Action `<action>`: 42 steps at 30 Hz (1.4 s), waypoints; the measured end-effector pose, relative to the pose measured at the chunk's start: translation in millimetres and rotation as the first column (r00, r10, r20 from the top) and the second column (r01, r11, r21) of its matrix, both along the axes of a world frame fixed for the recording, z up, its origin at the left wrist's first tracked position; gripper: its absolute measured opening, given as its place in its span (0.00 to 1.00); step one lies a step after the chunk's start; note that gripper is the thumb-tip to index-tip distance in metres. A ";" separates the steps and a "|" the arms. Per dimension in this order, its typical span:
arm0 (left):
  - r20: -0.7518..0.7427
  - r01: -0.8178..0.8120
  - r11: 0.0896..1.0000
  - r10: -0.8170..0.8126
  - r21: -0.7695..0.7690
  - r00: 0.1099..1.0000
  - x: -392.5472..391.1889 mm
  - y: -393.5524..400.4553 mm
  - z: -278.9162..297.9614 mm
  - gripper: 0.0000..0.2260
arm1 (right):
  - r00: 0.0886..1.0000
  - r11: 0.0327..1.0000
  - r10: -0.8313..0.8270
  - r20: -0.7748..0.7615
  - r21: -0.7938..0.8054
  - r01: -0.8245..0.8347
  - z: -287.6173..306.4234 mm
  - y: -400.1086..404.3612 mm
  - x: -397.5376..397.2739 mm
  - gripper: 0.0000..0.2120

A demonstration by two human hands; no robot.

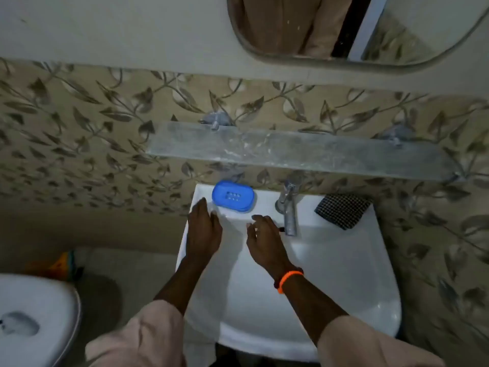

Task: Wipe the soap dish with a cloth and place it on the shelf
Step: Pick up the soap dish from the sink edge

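Reaching forward over the white sink (365, 260), both forearms come up from the bottom of the view out of pale pink sleeves (137, 337). The left hand (203, 229) lies palm down at the sink's back left corner, fingers (202, 205) straight and close together, holding nothing; their tips are just beside the blue soap dish (234, 196), and whether they touch it cannot be told. The right hand (264, 239) hovers over the back rim of the basin, just left of the metal tap (289, 210), palm down with its fingers loosely bent and spread, gripping nothing. An orange band (289, 276) circles the right wrist.

The soap dish sits on the sink's rear ledge, left of the tap, its lid-like top showing small drain holes. A dark checked cloth (342, 210) lies folded on the ledge at the right, well apart from both hands. Above the sink, a long glass shelf (291, 152) is fixed to the leaf-patterned tile wall (79, 133). A mirror (344, 30) hangs higher up, and a white toilet (37, 313) shows at the lower left.
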State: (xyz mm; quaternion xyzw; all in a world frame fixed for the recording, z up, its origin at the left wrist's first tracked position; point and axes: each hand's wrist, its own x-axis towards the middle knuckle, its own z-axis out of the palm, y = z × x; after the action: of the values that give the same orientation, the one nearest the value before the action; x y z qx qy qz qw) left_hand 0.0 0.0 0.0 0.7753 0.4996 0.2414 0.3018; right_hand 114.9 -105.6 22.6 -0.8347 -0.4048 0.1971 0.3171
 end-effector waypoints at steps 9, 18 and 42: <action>0.006 -0.033 0.996 0.034 -0.086 0.999 18.6 67.6 -3.8 0.15 | 0.923 0.935 -0.326 -0.206 0.074 0.347 -18.6 68.7 16.2 0.10; 0.168 0.020 0.987 0.007 -0.159 0.986 21.4 76.2 -0.8 0.12 | 0.807 0.859 -0.438 -0.397 0.082 0.506 -15.1 76.1 22.1 0.11; 0.385 -0.124 0.872 0.332 -0.473 0.861 -6.3 11.0 23.1 0.10 | 0.764 0.839 -0.421 -0.489 0.109 0.533 16.3 10.7 -13.7 0.13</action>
State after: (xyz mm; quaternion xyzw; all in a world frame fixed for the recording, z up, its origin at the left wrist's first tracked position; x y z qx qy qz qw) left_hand -6.3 11.0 23.1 0.5439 0.5461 0.3338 0.5427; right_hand 101.2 -94.8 38.9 -0.7973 -0.1144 0.2443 0.5400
